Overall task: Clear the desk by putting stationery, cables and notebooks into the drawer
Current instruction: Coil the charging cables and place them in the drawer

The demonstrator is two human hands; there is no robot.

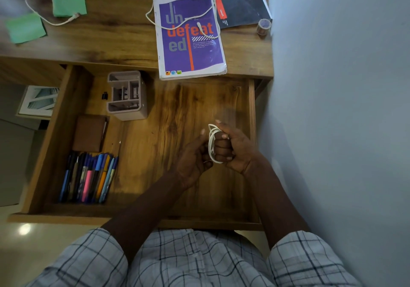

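Partly, cable (212, 143) coiled, right hand (230, 148) covering

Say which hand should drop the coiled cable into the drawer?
Right hand, probably: the white cable coil is looped around its fingers, above the open drawer. The left hand only touches the coil's side.

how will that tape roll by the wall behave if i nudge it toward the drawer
The tape roll seems to stand on its edge beside the dark notebook, so a nudge would probably set it rolling or tip it flat. It looks small and hollow, so likely light. It sits close to the desk edge, so it could roll off.
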